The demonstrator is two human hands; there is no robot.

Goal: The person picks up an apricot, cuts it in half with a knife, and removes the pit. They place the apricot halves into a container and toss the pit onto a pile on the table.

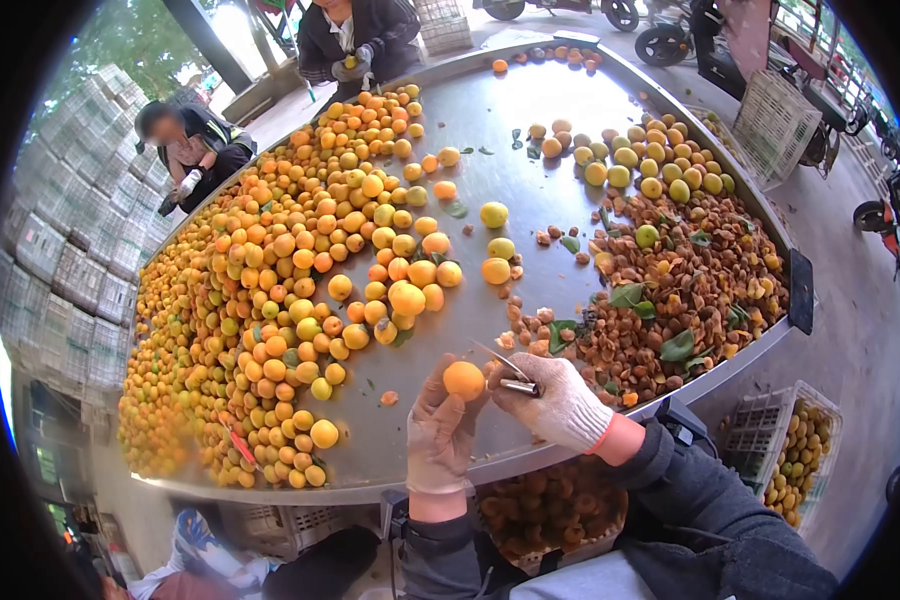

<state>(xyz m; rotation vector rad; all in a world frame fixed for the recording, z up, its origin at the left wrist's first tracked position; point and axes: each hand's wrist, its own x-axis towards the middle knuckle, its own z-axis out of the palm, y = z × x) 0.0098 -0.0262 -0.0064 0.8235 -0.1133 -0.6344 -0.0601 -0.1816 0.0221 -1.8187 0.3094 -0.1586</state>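
My left hand [440,425], in a pale glove, grips an orange apricot [464,381] between thumb and fingers, above the near edge of the metal table [390,445]. Close beside it, my right hand [560,405], in a white knit glove with an orange cuff edge, is closed around a small knife [500,360]. The blade points up and left, its tip near the apricot. Beyond the right hand spreads a heap of brown pits and scraps [680,270] with green leaves. Whole apricots [300,260] are piled along the left half of the table.
Greenish apricots [660,160] lie at the far right. Below the table edge sits a crate of cut apricots [555,505]; another crate [805,450] stands right. Two people [355,45] work at the far left side. Stacked crates [70,250] rise behind. A red-handled knife [238,442] rests among the fruit.
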